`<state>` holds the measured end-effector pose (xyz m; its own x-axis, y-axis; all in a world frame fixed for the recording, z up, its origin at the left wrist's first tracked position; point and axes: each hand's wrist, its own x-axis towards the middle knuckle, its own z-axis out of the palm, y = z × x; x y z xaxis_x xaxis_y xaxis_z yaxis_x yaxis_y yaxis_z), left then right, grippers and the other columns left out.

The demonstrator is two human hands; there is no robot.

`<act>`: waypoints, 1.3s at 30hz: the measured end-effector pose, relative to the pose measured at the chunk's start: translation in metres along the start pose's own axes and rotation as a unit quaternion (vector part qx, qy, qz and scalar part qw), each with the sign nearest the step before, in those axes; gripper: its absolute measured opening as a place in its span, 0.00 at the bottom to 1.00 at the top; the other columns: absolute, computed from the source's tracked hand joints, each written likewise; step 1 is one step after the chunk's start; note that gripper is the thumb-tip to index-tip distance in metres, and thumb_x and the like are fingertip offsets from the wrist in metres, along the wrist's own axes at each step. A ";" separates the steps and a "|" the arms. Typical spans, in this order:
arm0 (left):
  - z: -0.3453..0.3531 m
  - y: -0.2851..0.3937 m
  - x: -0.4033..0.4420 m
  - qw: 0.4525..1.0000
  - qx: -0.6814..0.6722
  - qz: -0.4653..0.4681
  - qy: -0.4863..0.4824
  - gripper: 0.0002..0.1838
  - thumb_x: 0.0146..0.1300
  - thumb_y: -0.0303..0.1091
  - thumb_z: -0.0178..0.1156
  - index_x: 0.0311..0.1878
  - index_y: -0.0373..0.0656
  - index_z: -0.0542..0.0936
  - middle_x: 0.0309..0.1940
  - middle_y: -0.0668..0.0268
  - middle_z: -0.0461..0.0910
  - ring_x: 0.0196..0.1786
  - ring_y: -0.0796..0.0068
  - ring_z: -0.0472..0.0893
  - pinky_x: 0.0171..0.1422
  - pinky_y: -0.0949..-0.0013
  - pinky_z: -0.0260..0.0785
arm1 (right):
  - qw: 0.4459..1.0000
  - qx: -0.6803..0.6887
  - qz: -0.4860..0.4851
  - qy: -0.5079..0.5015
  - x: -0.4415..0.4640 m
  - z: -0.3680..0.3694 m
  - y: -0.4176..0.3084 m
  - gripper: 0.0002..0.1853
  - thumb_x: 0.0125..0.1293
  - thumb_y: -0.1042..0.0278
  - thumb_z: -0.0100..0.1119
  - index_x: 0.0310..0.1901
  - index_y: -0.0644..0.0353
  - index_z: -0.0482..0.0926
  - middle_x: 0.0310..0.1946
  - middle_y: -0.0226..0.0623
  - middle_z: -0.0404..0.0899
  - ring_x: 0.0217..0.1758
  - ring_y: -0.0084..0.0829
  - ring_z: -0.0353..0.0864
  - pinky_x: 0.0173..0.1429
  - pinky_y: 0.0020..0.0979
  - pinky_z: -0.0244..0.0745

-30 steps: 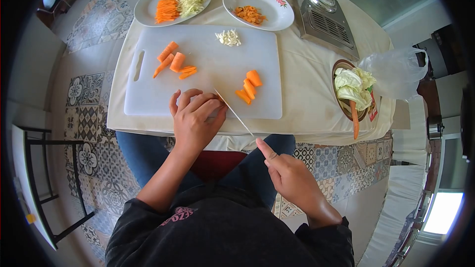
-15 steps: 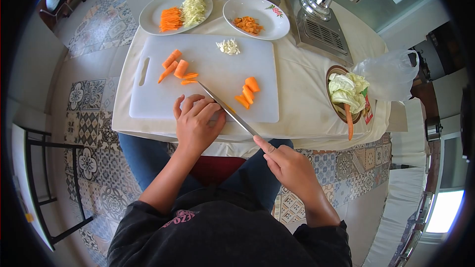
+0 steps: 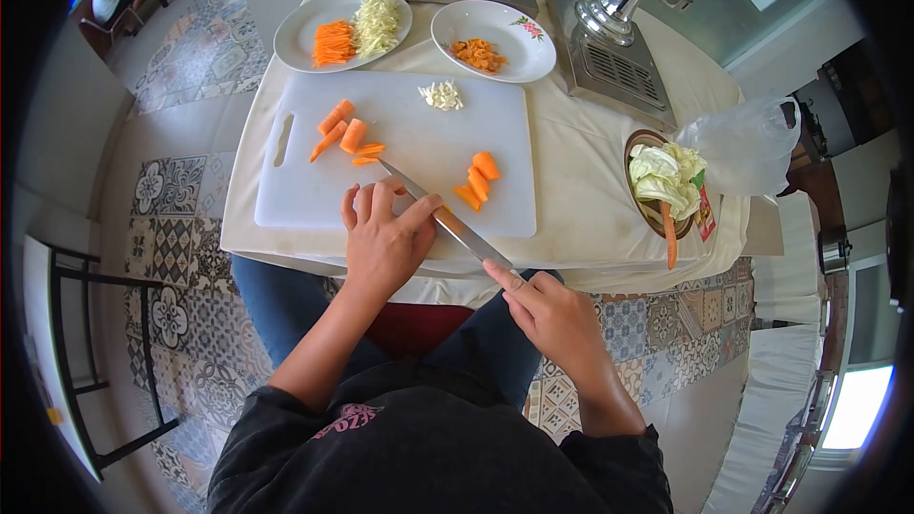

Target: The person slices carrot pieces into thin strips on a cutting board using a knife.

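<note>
The right hand (image 3: 557,319) grips the knife (image 3: 478,246), its blade crossing the cutting board's (image 3: 314,195) near edge with a carrot slice (image 3: 456,224) against it, while the left hand (image 3: 386,236) curls alongside, any pinch indiscernible; a slipping blade could nick those fingertips.

Black shirt (image 3: 447,452), pink print (image 3: 348,420) — "ZO" legible

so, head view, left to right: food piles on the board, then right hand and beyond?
Left carrot pieces → white chopped pile → right carrot pieces → right hand → brown-rimmed bowl → plastic bag.
</note>
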<state>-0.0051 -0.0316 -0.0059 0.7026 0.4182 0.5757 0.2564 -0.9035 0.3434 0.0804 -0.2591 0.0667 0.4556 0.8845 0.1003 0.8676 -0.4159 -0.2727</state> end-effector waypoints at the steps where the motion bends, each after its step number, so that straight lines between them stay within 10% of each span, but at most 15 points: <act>1: 0.001 0.000 0.000 1.000 0.005 0.003 0.003 0.19 0.53 0.29 0.69 0.49 0.60 0.86 0.48 0.62 0.70 0.58 0.57 0.72 0.73 0.44 0.56 | 1.000 -0.003 -0.001 -0.001 0.000 0.001 0.001 0.31 0.70 0.64 0.63 0.73 0.26 0.71 0.23 0.33 0.69 0.21 0.36 0.77 0.26 0.38 0.75; 11: 0.000 -0.002 -0.001 0.991 -0.078 -0.059 0.087 0.18 0.54 0.31 0.70 0.49 0.47 0.78 0.49 0.60 0.75 0.54 0.58 0.74 0.65 0.57 0.60 | 0.997 0.068 0.013 0.021 -0.006 -0.003 0.002 0.30 0.71 0.65 0.61 0.74 0.33 0.70 0.22 0.34 0.69 0.21 0.38 0.76 0.28 0.40 0.75; 20: -0.001 0.000 0.004 0.996 -0.069 -0.035 0.038 0.06 0.55 0.31 0.72 0.36 0.51 0.85 0.39 0.78 0.85 0.53 0.69 0.79 0.68 0.54 0.59 | 0.982 0.171 0.073 -0.013 -0.024 -0.026 0.010 0.28 0.73 0.67 0.59 0.74 0.42 0.71 0.23 0.42 0.75 0.25 0.45 0.76 0.35 0.44 0.73; 39: 0.002 0.004 0.005 0.997 -0.052 -0.041 0.039 0.05 0.53 0.34 0.75 0.33 0.53 0.87 0.39 0.81 0.86 0.51 0.72 0.79 0.69 0.52 0.58 | 0.987 0.130 0.042 -0.079 -0.014 -0.026 -0.001 0.35 0.70 0.71 0.58 0.78 0.39 0.64 0.22 0.41 0.74 0.23 0.46 0.77 0.30 0.47 0.76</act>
<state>0.0009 -0.0334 -0.0027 0.6264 0.5009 0.5973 0.2389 -0.8527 0.4645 0.0782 -0.2760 0.0901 0.4684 0.8801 -0.0784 0.7383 -0.4386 -0.5124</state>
